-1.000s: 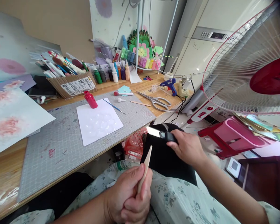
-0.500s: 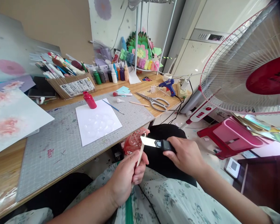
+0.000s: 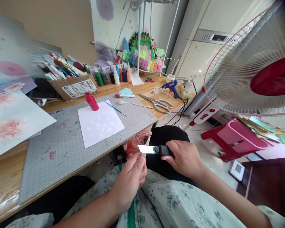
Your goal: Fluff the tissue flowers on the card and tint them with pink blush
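Observation:
My left hand [image 3: 133, 177] is closed around a thin, pale wooden stick [image 3: 148, 140] whose narrow tip points up and away from me. Most of the stick's lower part is hidden in my fingers. In my right hand [image 3: 186, 158] is a utility knife [image 3: 165, 150] with a black handle, its wide blade extended to the left. The blade lies across the stick just above my left fingertips. Both hands are over my lap, in front of the desk edge.
A grey cutting mat [image 3: 54, 152] covers the desk, bearing white paper [image 3: 102, 126], a red paint bottle [image 3: 92, 102] and a thin blue brush [image 3: 115, 108]. Scissors [image 3: 156, 103] and a blue glue gun [image 3: 171, 88] lie farther right. A fan [image 3: 249, 69] stands at the right.
The stick and knife were apart a second ago. My left hand turned the stick edge-on, and my right hand brought the blade left onto it, then lower along it toward my left fingers.

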Motion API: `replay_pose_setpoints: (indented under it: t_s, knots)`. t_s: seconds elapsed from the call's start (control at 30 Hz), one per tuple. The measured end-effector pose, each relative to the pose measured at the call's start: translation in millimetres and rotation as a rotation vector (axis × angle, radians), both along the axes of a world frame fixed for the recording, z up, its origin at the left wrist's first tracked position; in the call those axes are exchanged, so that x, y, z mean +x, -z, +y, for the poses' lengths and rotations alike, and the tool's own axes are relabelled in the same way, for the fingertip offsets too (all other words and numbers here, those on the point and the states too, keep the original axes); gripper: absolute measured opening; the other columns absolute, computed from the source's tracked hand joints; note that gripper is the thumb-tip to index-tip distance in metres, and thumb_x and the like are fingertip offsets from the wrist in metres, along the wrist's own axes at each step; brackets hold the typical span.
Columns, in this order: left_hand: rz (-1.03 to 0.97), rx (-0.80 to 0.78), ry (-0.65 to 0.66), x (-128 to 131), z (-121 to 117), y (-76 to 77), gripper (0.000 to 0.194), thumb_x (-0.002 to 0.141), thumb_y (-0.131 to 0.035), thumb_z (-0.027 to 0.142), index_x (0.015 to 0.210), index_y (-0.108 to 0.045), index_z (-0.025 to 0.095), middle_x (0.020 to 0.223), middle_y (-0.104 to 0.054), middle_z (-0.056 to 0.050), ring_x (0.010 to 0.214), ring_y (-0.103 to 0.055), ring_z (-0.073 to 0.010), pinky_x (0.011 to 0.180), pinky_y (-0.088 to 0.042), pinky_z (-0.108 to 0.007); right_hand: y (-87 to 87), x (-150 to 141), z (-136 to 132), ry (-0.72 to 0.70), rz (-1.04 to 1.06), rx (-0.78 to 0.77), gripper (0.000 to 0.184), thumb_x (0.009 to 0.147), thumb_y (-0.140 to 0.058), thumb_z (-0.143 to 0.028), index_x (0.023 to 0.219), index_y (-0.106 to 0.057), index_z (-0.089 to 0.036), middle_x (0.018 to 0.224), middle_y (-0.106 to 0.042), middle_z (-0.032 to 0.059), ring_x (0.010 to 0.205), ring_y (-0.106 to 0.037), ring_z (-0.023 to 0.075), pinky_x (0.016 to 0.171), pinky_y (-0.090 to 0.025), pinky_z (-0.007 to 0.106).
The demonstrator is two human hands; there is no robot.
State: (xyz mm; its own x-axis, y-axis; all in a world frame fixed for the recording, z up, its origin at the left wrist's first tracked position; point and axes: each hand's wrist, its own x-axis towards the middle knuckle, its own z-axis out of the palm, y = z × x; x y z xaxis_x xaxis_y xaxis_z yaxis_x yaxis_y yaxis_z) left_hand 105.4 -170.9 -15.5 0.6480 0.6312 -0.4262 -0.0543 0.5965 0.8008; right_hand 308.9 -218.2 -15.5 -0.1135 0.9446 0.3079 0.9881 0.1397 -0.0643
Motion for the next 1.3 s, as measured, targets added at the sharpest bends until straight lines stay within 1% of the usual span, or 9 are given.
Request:
replay_pose_setpoints:
  t_s: [0.27, 0.4, 0.47, 0.53, 0.7, 0.8, 0.93, 1.1, 1.3]
  knots:
    - [0.002, -0.007, 0.052, 0, -5, -4.9, 0.051, 0.079, -0.055, 0.066, 0.07, -0.035, 0.02, 0.055, -0.028, 0.01, 0.044, -0.015, -0.0037, 0.041, -0.01, -0.02, 3.1, 8, 3, 0.042, -0.051, 0.021, 0.064, 0.092, -0.017, -0.064, 0.076, -0.057, -0.017, 0.063, -0.059, 0.0031, 0.055, -0.054, 0.0166, 0.053, -0.022, 0.029]
    - [-0.008, -0.009, 0.127, -5, -10, -3.0, 0.051, 0.08, -0.054, 0.065, 0.068, -0.035, 0.019, 0.056, -0.026, 0.009, 0.046, -0.015, -0.0043, 0.042, -0.012, -0.02, 2.6, 39, 4, 0.37, -0.121, -0.034, 0.059, 0.092, -0.02, -0.063, 0.081, -0.056, -0.018, 0.06, -0.06, 0.0041, 0.051, -0.053, 0.0174, 0.049, -0.017, 0.026]
    - [0.004, -0.018, 0.126, -7, -11, -0.8, 0.051, 0.079, -0.054, 0.065, 0.068, -0.035, 0.019, 0.056, -0.025, 0.009, 0.046, -0.015, -0.0046, 0.042, -0.012, -0.02, 1.4, 52, 2, 0.465, -0.136, -0.059, 0.057, 0.092, -0.02, -0.062, 0.084, -0.055, -0.018, 0.058, -0.059, 0.004, 0.049, -0.051, 0.0178, 0.048, -0.016, 0.025]
    - [0.024, -0.022, 0.105, -7, -10, 1.5, 0.051, 0.078, -0.055, 0.066, 0.069, -0.035, 0.02, 0.055, -0.025, 0.01, 0.046, -0.015, -0.0046, 0.042, -0.011, -0.02, -0.1, 56, -2, 0.442, -0.113, -0.042, 0.059, 0.092, -0.018, -0.062, 0.083, -0.055, -0.018, 0.055, -0.057, 0.0031, 0.048, -0.05, 0.0175, 0.048, -0.018, 0.025]
    - [0.048, -0.021, 0.106, -2, -8, 3.1, 0.053, 0.076, -0.055, 0.069, 0.07, -0.035, 0.02, 0.054, -0.027, 0.01, 0.044, -0.017, -0.0044, 0.042, -0.012, -0.021, -3.2, 25, -8, 0.084, 0.005, 0.009, 0.06, 0.092, -0.019, -0.063, 0.079, -0.055, -0.017, 0.059, -0.058, 0.002, 0.051, -0.053, 0.0155, 0.051, -0.025, 0.026]
    - [0.041, -0.037, 0.11, -2, -9, 1.5, 0.053, 0.076, -0.056, 0.068, 0.07, -0.036, 0.02, 0.055, -0.028, 0.01, 0.044, -0.018, -0.0043, 0.042, -0.012, -0.02, -3.6, 9, -7, 0.007, 0.041, 0.008, 0.06, 0.092, -0.019, -0.063, 0.078, -0.055, -0.017, 0.061, -0.059, 0.0018, 0.052, -0.053, 0.015, 0.052, -0.025, 0.028]
    - [0.031, -0.042, 0.111, -4, -12, -1.0, 0.049, 0.08, -0.053, 0.065, 0.071, -0.036, 0.02, 0.056, -0.028, 0.009, 0.044, -0.017, -0.0043, 0.042, -0.011, -0.021, -2.5, 16, -4, 0.069, -0.021, -0.002, 0.059, 0.092, -0.02, -0.063, 0.079, -0.055, -0.017, 0.064, -0.061, 0.0031, 0.055, -0.055, 0.0166, 0.052, -0.024, 0.028]
    - [0.004, -0.053, 0.147, -6, -13, -3.0, 0.048, 0.082, -0.053, 0.062, 0.068, -0.035, 0.02, 0.056, -0.028, 0.008, 0.045, -0.017, -0.0046, 0.042, -0.012, -0.021, 0.1, 44, -1, 0.417, -0.125, -0.066, 0.061, 0.092, -0.016, -0.064, 0.081, -0.055, -0.018, 0.059, -0.061, 0.0052, 0.053, -0.056, 0.0202, 0.049, -0.017, 0.026]
    - [0.07, 0.025, 0.094, -4, -5, -4.4, 0.038, 0.087, -0.049, 0.053, 0.073, -0.041, 0.019, 0.053, -0.042, 0.007, 0.039, -0.032, -0.0032, 0.041, -0.021, -0.018, -1.1, 41, 1, 0.419, -0.048, -0.085, 0.055, 0.092, -0.022, -0.061, 0.093, -0.056, -0.018, 0.071, -0.066, 0.0072, 0.065, -0.063, 0.0242, 0.051, -0.025, 0.027]
